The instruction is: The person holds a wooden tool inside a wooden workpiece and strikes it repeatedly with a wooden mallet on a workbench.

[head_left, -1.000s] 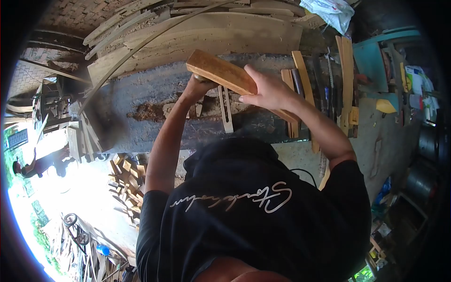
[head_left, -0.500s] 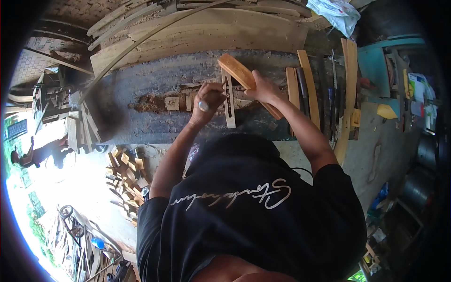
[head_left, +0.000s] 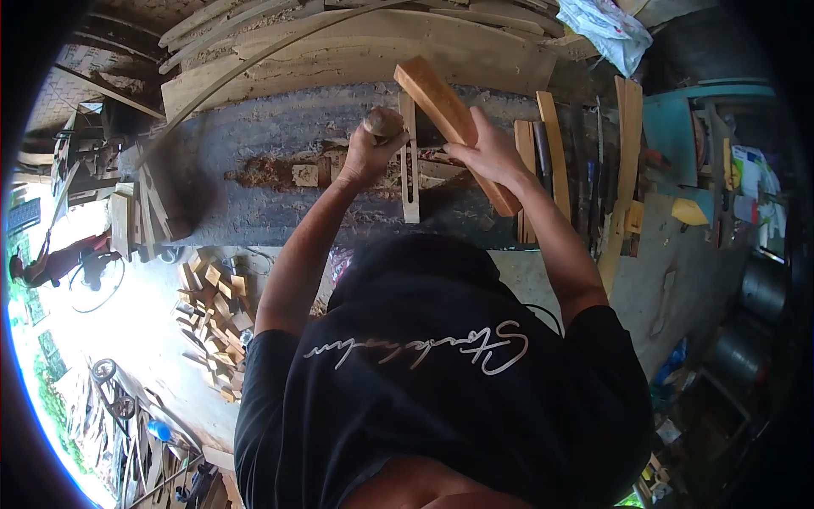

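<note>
A dark workbench point(head_left: 280, 225), shavings point(head_left: 259, 176) in its hollow, spans the room; boards point(head_left: 356, 64) line its far edge, wood strips point(head_left: 555, 157) its right end; offcuts point(head_left: 219, 307) litter the floor off its near left; the left hand point(head_left: 365, 159) is fisted round a round-ended handle point(head_left: 383, 125); the right hand point(head_left: 492, 151), thumb opposed, grips a wooden block point(head_left: 437, 102) slanting from the far edge toward the near right.

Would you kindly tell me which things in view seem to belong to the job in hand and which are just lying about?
Seemingly part of the job:
wooden block, in the right hand
round-ended handle, in the left hand
slotted wooden strip, next to the left hand
workbench

Apparently just lying about:
plastic bag
piled wood offcuts
</note>
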Motion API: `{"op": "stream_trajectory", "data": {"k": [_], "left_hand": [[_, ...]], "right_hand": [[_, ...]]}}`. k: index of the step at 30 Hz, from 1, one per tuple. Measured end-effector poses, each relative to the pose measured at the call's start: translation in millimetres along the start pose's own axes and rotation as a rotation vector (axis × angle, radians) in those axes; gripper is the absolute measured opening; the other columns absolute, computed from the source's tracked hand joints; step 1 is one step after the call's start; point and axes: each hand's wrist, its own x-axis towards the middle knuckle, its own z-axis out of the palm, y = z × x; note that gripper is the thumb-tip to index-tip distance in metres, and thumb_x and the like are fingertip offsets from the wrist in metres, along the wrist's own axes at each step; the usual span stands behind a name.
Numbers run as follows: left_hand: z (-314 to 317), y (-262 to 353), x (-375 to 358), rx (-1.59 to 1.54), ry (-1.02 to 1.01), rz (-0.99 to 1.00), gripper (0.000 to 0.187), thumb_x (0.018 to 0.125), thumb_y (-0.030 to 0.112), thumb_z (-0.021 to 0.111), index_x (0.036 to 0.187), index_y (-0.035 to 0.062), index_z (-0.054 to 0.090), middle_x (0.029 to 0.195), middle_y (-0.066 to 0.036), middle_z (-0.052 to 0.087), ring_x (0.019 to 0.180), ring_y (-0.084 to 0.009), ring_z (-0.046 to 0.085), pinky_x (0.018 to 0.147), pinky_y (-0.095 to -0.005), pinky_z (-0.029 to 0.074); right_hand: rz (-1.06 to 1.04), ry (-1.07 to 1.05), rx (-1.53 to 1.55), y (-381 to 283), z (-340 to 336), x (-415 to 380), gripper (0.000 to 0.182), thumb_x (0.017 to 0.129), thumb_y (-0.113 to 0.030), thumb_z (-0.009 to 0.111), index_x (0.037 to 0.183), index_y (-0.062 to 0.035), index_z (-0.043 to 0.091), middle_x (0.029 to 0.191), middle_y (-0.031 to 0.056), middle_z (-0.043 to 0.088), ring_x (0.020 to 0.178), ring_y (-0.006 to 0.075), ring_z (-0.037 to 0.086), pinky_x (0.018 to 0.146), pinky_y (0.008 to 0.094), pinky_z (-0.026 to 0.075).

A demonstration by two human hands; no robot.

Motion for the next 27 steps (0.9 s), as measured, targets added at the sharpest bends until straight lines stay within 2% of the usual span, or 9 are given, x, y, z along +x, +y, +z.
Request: {"op": "stream_trajectory", "data": {"k": [3,10,12,15,16,21,24,26,27], "left_hand": [[1.3,-7.5,3.6,0.090,0.042,-0.017,0.033,0.081,0.014,0.079,0.107,0.0066,0.060,0.093,-0.004,0.066,0.088,-0.0111,0.063,0.082,-0.0298,0.053],[11.0,-5.2,3.3,0.215,0.145,-0.075,0.029,0.082,0.012,0.079,0.105,0.0060,0.063,0.092,-0.004,0.070,0.084,-0.0121,0.065,0.081,-0.0300,0.053],[14.2,0.1,2.2,0.290,0.141,-0.049,0.032,0.080,0.016,0.080,0.104,0.0045,0.063,0.088,-0.006,0.070,0.082,-0.0132,0.066,0.077,-0.0313,0.053],[21.3,1.6,0.9,0.298,0.133,0.093,0.033,0.079,0.017,0.081,0.103,0.0046,0.062,0.085,-0.006,0.070,0.080,-0.0148,0.066,0.075,-0.0314,0.053],[23.3,3.0,0.5,0.300,0.087,0.053,0.037,0.078,0.016,0.080,0.105,0.0038,0.058,0.096,-0.016,0.067,0.089,-0.0338,0.067,0.078,-0.0392,0.053],[36.4,4.2,-0.7,0.318,0.102,0.152,0.038,0.078,0.017,0.077,0.109,0.0078,0.058,0.103,-0.016,0.064,0.094,-0.0382,0.064,0.078,-0.0455,0.052],[43.4,9.1,-2.7,0.454,0.017,0.229,0.042,0.077,0.008,0.071,0.117,0.0098,0.057,0.107,-0.013,0.062,0.096,-0.0368,0.064,0.080,-0.0421,0.055],[50.7,10.7,-2.9,0.519,0.023,0.227,0.044,0.076,0.009,0.071,0.118,0.0108,0.057,0.108,-0.012,0.061,0.097,-0.0359,0.063,0.081,-0.0424,0.055],[54.2,12.2,-4.1,0.595,-0.012,0.233,0.046,0.076,0.009,0.071,0.119,0.0117,0.056,0.108,-0.012,0.060,0.099,-0.0351,0.063,0.081,-0.0426,0.054]], "right_hand": [[0.078,-0.034,0.077,-21.3,-19.4,-7.0,0.058,0.080,-0.033,0.076,0.120,-0.0032,0.047,0.105,0.0205,0.066,0.097,0.0324,0.067,0.083,0.0393,0.050],[0.010,0.006,0.114,-32.6,-29.6,-23.4,0.059,0.081,-0.031,0.076,0.124,-0.0039,0.046,0.104,0.0191,0.067,0.095,0.0295,0.067,0.081,0.0377,0.051],[-0.118,0.098,0.120,-36.4,-32.5,-29.4,0.056,0.080,-0.030,0.077,0.116,-0.0028,0.045,0.090,0.0205,0.068,0.080,0.0332,0.070,0.068,0.0414,0.056],[-0.266,0.198,0.171,-63.7,-50.9,-47.9,0.057,0.080,-0.028,0.077,0.119,-0.0028,0.045,0.090,0.0202,0.068,0.079,0.0329,0.070,0.068,0.0408,0.056],[-0.311,0.214,0.188,-70.4,-56.6,-53.9,0.059,0.080,-0.023,0.077,0.124,-0.0016,0.044,0.095,0.0195,0.068,0.085,0.0323,0.070,0.074,0.0396,0.055],[-0.500,0.284,0.230,-64.5,-53.1,-84.5,0.064,0.080,-0.017,0.076,0.131,0.0014,0.041,0.109,0.0211,0.063,0.097,0.0307,0.066,0.086,0.0381,0.050],[-0.409,0.211,0.174,-37.2,-37.5,-95.7,0.064,0.080,-0.018,0.076,0.130,0.0019,0.041,0.106,0.0217,0.063,0.094,0.0297,0.066,0.083,0.0389,0.051],[-0.204,0.159,0.114,-26.7,-35.6,-102.2,0.062,0.080,-0.019,0.077,0.127,0.0021,0.042,0.103,0.0205,0.063,0.092,0.0278,0.066,0.080,0.0390,0.051],[-0.223,0.127,0.101,-25.6,-36.8,-106.6,0.062,0.080,-0.019,0.077,0.127,0.0021,0.042,0.103,0.0205,0.063,0.092,0.0278,0.066,0.080,0.0390,0.051]]}}
